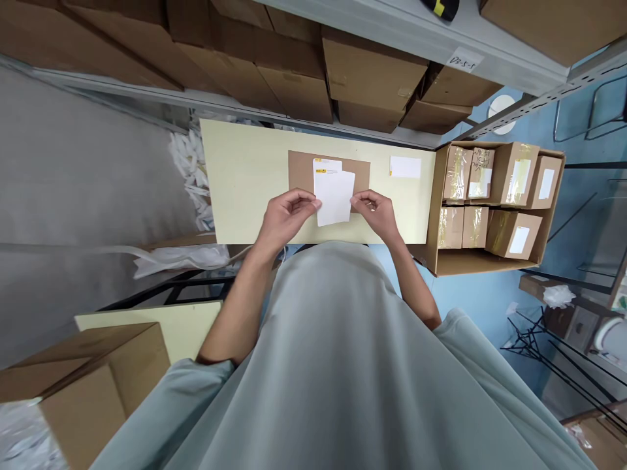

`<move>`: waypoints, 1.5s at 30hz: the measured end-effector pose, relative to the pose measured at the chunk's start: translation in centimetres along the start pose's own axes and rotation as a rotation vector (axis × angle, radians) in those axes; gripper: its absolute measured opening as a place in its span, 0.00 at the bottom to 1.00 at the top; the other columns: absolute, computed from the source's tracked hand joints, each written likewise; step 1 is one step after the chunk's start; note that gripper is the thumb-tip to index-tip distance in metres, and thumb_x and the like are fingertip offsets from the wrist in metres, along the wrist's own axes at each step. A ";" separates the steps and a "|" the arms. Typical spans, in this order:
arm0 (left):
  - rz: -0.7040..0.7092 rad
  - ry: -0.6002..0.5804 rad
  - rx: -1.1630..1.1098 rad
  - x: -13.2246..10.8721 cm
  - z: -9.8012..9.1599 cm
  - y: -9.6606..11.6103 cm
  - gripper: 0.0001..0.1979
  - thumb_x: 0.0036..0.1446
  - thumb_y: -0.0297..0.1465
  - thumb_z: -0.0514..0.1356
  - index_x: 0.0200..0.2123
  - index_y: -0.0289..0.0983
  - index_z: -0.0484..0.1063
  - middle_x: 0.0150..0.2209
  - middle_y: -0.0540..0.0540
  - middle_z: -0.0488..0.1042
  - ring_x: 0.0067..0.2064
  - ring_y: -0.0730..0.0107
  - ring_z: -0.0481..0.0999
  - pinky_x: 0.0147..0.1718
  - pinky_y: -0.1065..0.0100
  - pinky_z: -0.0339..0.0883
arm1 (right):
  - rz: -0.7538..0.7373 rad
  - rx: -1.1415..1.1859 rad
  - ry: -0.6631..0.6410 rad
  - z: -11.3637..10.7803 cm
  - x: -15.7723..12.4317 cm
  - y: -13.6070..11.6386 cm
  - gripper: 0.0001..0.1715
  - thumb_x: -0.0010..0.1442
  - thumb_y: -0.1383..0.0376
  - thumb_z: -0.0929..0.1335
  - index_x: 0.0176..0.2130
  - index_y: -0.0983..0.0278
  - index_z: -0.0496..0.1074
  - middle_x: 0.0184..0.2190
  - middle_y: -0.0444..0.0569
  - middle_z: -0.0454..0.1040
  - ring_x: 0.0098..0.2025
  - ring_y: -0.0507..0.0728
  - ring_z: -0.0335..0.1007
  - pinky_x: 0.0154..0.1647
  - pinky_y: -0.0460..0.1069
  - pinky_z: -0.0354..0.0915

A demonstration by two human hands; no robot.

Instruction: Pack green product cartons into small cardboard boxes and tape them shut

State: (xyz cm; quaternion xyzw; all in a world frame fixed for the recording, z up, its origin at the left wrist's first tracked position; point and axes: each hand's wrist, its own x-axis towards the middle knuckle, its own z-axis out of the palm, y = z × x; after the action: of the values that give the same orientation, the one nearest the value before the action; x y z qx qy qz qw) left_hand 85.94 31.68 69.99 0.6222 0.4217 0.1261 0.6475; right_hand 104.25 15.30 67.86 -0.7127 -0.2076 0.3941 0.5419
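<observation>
My left hand pinches the left edge of a white paper label with a small yellow-and-black print along its top. The right edge of that label is between the thumb and fingers of my right hand. It is tilted slightly over a flat brown cardboard piece on the cream tabletop. Behind its upper part shows another white label, also with a yellow mark; most of it is covered. Farther right on the tabletop lies a white slip with a yellow corner.
Right of the cream table, an open carton holds several taped small boxes. A metal shelf with cardboard boxes runs across the far side. Another large box stands at lower left, and white bundles lie beyond the table's left end.
</observation>
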 end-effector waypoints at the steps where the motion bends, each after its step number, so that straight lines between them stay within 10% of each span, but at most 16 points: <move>1: 0.006 -0.005 0.000 0.1 -0.1 0.0 0.22 0.50 0.51 0.80 0.33 0.42 0.79 0.38 0.44 0.84 0.44 0.57 0.84 0.49 0.58 0.82 | 0.002 -0.010 0.005 0.1 -0.1 0.1 0.24 0.63 0.43 0.79 0.37 0.60 0.82 0.37 0.47 0.84 0.39 0.55 0.75 0.42 0.51 0.75; 16: 0.176 0.073 0.208 9.2 -1.1 -7.2 0.05 0.55 0.34 0.75 0.33 0.41 0.85 0.35 0.49 0.78 0.34 0.68 0.71 0.40 0.62 0.71 | -0.135 -0.331 0.080 2.8 5.9 4.4 0.22 0.75 0.45 0.73 0.41 0.60 0.78 0.44 0.49 0.82 0.44 0.57 0.76 0.54 0.53 0.75; 45: 0.215 0.086 0.321 11.2 -0.8 -12.6 0.06 0.60 0.35 0.75 0.38 0.40 0.87 0.35 0.48 0.77 0.37 0.65 0.74 0.45 0.61 0.73 | -0.201 -0.514 0.076 3.2 7.4 8.3 0.28 0.82 0.40 0.66 0.43 0.59 0.77 0.43 0.50 0.80 0.47 0.60 0.76 0.58 0.55 0.74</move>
State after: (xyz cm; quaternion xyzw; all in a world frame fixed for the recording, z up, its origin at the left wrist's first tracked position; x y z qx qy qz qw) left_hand 87.66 37.46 54.26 0.7530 0.3946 0.1519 0.5041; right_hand 105.08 19.92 57.25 -0.8169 -0.3499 0.2459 0.3870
